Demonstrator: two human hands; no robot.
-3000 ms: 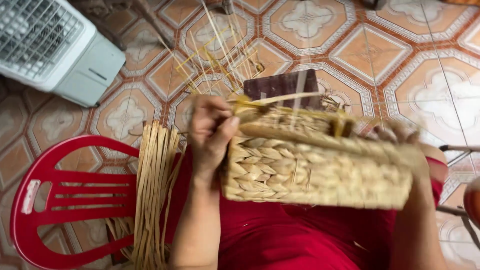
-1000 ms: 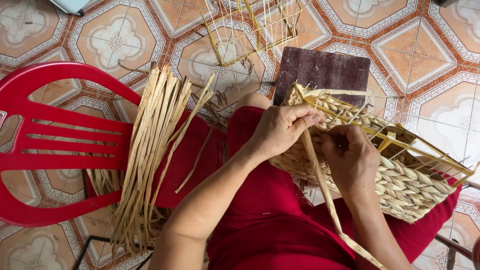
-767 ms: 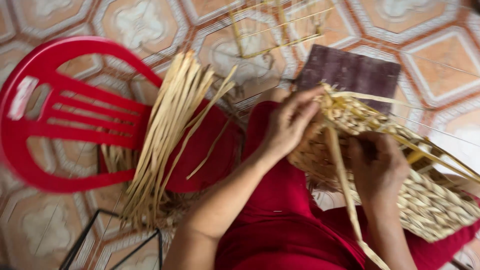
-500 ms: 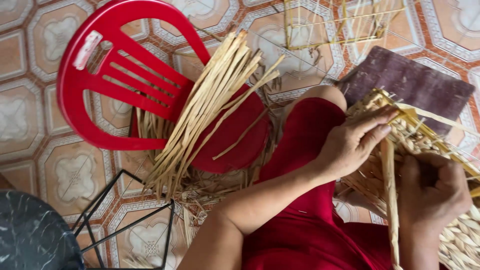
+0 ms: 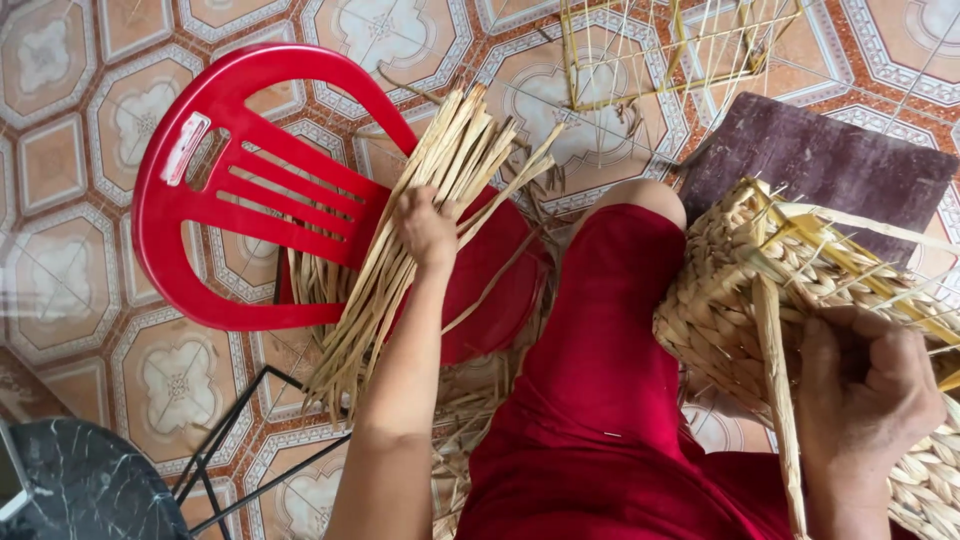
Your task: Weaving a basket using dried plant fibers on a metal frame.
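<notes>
Now: your left hand [image 5: 428, 228] closed around dried reed strips [image 5: 415, 245] lying on the red plastic chair [image 5: 215, 180] | right hand [image 5: 868, 395] clasps the woven basket [image 5: 725, 300] at your knee | strips light, springy, likely brittle: pinch mid-length | basket stiff: hold its rim.

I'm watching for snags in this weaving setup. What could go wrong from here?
The left hand reaches into the loose straw bundle lying over the red chair; pulling one strand may drag others off. Only the right hand steadies the woven basket, so it might tip off the lap.
</notes>
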